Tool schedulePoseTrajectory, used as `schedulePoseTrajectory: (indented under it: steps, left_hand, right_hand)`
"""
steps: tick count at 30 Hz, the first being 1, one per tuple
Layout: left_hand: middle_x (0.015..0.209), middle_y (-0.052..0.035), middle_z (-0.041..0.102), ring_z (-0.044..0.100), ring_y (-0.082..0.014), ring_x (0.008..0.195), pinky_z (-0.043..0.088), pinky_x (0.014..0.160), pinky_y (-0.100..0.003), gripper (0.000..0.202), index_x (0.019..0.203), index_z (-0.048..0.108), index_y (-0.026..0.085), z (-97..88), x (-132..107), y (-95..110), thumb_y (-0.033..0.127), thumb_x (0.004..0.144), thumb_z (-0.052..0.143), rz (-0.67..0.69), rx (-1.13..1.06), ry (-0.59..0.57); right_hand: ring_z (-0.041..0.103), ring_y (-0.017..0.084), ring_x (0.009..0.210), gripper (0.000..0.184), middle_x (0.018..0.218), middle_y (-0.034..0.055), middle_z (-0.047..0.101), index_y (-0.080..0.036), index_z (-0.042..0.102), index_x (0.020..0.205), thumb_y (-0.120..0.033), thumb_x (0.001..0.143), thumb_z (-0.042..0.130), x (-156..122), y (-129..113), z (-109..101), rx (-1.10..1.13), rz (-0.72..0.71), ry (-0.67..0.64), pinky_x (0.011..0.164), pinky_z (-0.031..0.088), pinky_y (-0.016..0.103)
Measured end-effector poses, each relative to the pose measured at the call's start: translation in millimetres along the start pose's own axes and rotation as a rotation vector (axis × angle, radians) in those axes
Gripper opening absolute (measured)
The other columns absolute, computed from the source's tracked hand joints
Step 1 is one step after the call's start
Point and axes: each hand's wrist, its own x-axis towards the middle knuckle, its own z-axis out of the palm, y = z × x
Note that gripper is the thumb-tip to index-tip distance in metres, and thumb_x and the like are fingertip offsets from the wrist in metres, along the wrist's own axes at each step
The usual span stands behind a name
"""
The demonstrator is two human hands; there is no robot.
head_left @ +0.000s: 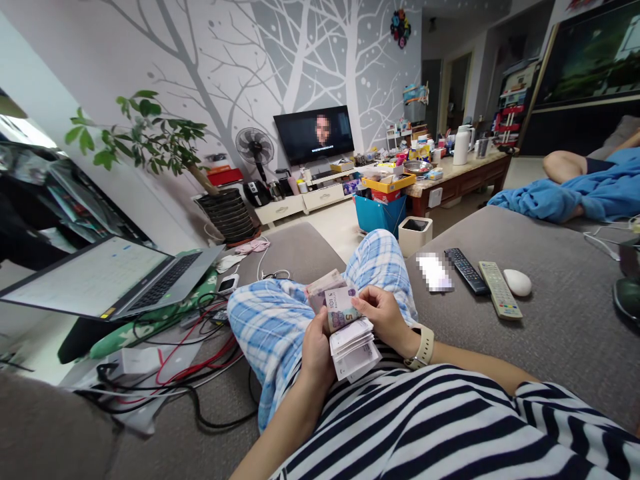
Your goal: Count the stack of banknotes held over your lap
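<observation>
A stack of banknotes [343, 308] is in front of my body, above my lap. My left hand [319, 347] is closed around the stack's left side, thumb on top. The top note shows a 5, and more notes fan out behind it. Folded over toward me, the pale ends of several notes [353, 347] hang in layers. My right hand [384, 313], with a cream watch [425, 345] on its wrist, pinches the right edge of the top note between thumb and fingers.
A laptop [165, 280] stands open at the left, with tangled cables [200, 373] beside me. On the sofa at the right lie a dark remote [467, 271], a beige remote [500, 291], a white mouse [517, 283] and a blurred-out phone [435, 272]. Another person's leg [565, 167] rests farther right.
</observation>
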Motion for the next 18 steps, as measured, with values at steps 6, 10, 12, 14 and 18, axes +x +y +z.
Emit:
schedulePoseTrajectory:
  steps: [6, 10, 12, 14, 18]
  left_hand:
    - [0.071, -0.0043, 0.074, 0.069, -0.0229, 0.092, 0.052, 0.084, -0.031, 0.012, 0.072, 0.068, 0.015, 1.9, -1.0, 1.3, 0.020, 0.077, 0.059, 0.010, -0.028, 0.076]
    - [0.074, -0.0050, 0.074, 0.068, -0.0226, 0.094, 0.051, 0.084, -0.029, 0.012, 0.073, 0.069, 0.014, 2.3, -2.0, 2.8, 0.019, 0.076, 0.059, 0.038, -0.004, 0.041]
    - [0.073, -0.0044, 0.074, 0.068, -0.0217, 0.093, 0.050, 0.084, -0.027, 0.010, 0.070, 0.069, 0.014, 2.2, -3.1, 3.4, 0.018, 0.074, 0.061, 0.062, 0.028, 0.065]
    - [0.073, -0.0045, 0.074, 0.068, -0.0223, 0.093, 0.050, 0.083, -0.028, 0.008, 0.070, 0.069, 0.014, 1.8, -3.9, 3.6, 0.020, 0.072, 0.063, 0.074, 0.052, 0.069]
    - [0.074, -0.0053, 0.074, 0.068, -0.0245, 0.092, 0.051, 0.081, -0.031, 0.012, 0.073, 0.071, 0.014, 0.4, -3.1, 2.8, 0.025, 0.068, 0.067, 0.085, 0.074, 0.042]
  right_hand:
    - [0.046, 0.012, 0.060, 0.023, 0.066, -0.0017, 0.054, -0.017, 0.059, 0.072, -0.038, 0.081, 0.065, -1.8, -0.9, 0.3, 0.050, 0.006, -0.005, 0.056, 0.038, 0.025]
    - [0.050, 0.013, 0.061, 0.019, 0.069, -0.0006, 0.057, -0.017, 0.061, 0.076, -0.035, 0.080, 0.065, -1.9, -1.0, 0.8, 0.079, 0.010, -0.016, 0.058, 0.040, 0.025]
    - [0.050, 0.013, 0.061, 0.018, 0.069, -0.0005, 0.058, -0.017, 0.062, 0.076, -0.034, 0.081, 0.065, -1.9, -1.0, 1.0, 0.080, 0.007, -0.018, 0.058, 0.040, 0.025]
    - [0.050, 0.013, 0.061, 0.018, 0.069, -0.0006, 0.057, -0.016, 0.061, 0.076, -0.034, 0.081, 0.064, -2.0, -0.9, 1.0, 0.081, 0.007, -0.020, 0.057, 0.039, 0.025]
    - [0.048, 0.012, 0.060, 0.019, 0.067, -0.0014, 0.056, -0.017, 0.060, 0.075, -0.034, 0.082, 0.063, -2.4, -0.5, 0.5, 0.079, 0.007, -0.031, 0.056, 0.038, 0.025]
